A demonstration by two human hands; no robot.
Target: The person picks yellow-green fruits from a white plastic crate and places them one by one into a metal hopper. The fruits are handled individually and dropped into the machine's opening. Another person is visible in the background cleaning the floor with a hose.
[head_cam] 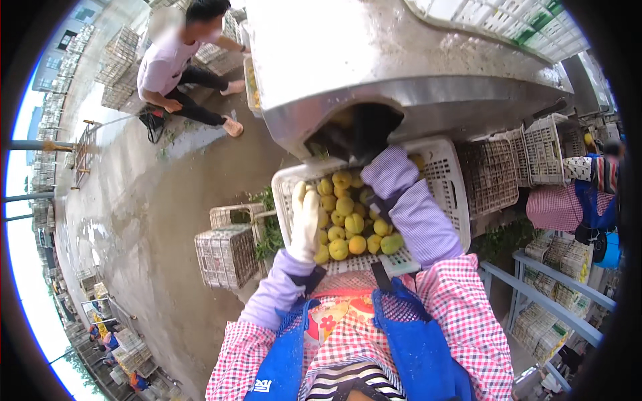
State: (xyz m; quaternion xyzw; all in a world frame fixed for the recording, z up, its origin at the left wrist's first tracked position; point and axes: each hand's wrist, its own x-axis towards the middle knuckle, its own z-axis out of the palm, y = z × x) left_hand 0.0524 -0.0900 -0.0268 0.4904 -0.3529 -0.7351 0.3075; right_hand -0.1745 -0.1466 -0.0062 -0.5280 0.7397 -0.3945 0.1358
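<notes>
Before me stands a white slatted plastic crate (448, 173) with many yellow-green peaches (354, 223) piled inside. My left hand (305, 220), in a white glove, lies along the crate's left side against the fruit. Its fingers are stretched out, and nothing shows in its grasp. My right arm, in a purple checked oversleeve (424, 220), crosses over the crate and reaches up to the dark opening (361, 128) of a metal chute (431, 92). The right hand itself is hidden at that opening. Some fruit lies hidden under the right sleeve.
Stacked crates (489, 173) stand to the right, beside a blue-grey metal railing (551, 280). More crates (228, 255) sit on the wet concrete floor (165, 215) at left, near green leaves (271, 233). A person (173, 75) stands at upper left; another (567, 203) is at far right.
</notes>
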